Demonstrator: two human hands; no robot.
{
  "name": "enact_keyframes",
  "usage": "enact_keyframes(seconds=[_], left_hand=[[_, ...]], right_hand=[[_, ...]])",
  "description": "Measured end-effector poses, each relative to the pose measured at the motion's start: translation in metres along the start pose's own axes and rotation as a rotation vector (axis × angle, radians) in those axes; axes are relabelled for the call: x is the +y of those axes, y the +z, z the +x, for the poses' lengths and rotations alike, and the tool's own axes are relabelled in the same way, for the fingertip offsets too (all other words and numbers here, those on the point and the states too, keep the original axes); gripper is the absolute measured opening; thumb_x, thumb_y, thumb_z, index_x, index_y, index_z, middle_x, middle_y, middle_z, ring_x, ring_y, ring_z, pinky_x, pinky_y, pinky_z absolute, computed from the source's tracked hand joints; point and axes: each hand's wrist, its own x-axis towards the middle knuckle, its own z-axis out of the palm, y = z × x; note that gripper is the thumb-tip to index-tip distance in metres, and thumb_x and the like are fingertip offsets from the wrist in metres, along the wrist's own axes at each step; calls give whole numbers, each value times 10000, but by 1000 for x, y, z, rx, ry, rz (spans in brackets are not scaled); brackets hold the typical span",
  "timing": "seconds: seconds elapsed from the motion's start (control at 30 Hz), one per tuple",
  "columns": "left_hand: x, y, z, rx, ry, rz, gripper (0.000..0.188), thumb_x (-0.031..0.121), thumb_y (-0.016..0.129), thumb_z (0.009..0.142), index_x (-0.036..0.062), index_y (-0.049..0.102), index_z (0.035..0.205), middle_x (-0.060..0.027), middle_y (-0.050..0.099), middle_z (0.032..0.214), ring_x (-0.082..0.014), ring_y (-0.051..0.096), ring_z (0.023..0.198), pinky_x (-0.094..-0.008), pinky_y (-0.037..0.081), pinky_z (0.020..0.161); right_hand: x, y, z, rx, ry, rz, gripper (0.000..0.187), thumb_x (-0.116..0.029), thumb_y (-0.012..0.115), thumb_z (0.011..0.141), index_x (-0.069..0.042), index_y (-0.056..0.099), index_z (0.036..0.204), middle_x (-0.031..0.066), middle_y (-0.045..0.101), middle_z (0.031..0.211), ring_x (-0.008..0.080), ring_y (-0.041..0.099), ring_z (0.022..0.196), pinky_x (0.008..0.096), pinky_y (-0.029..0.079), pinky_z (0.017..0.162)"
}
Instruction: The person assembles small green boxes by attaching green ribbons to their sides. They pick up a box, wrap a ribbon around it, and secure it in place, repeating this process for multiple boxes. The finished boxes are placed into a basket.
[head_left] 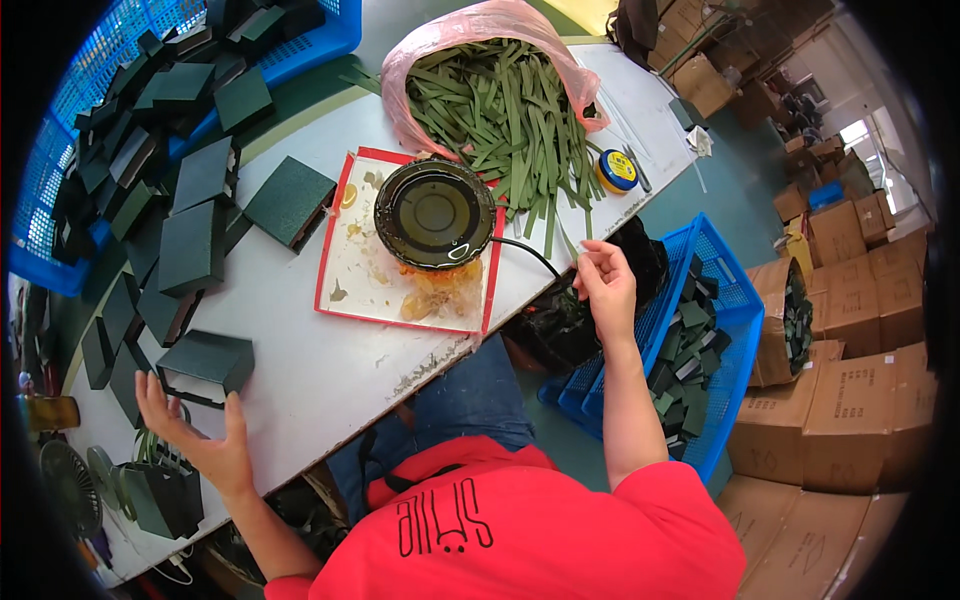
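Observation:
My left hand (205,440) is open with its fingers spread, close to the near edge of a dark green box (212,362) whose side is open. The thumb is at the box's corner; whether it touches cannot be told. My right hand (608,285) is pinched on the end of a thin green strip (568,240) at the table's right edge. Other green strips (490,110) fill a pink plastic bag (405,110) at the back. Between my hands, a round black pot (436,212) of dark liquid stands on a red-edged white board (345,290) with yellowish stains.
Several dark green boxes (192,245) lie on the left of the white table (330,370). Blue crates (330,40) (735,370) stand at back left and right. A cord (530,250) runs from the pot past the table edge. A round yellow-and-blue tin (616,171) and cartons (830,410) are at right.

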Motion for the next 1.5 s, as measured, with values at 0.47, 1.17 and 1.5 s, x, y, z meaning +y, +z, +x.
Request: enact_keyframes(seconds=[0.47,1.17,1.5], left_hand=[[33,18,46,-643,292,3,810,207,831,640,96,528,1383,-209,347,1541,-418,347,1417,-494,312,1157],[32,13,18,-769,304,115,726,306,776,729,138,527,1390,-221,366,1525,-405,445,1303,-571,355,1052],[47,23,17,-726,192,69,785,260,853,604,141,605,1340,-175,476,1435,-389,455,1264,-508,346,1056]], right_hand=[[-39,5,-15,-53,-407,-162,159,84,606,915,27,674,1047,90,640,1085,154,631,977,281,552,857],[-78,48,-62,-276,130,326,102,-113,554,1042,-36,562,1109,60,610,841,34,415,537,173,316,462],[-67,73,-51,-313,233,413,187,-141,585,1031,-21,545,1169,53,622,770,58,452,550,196,337,488]])
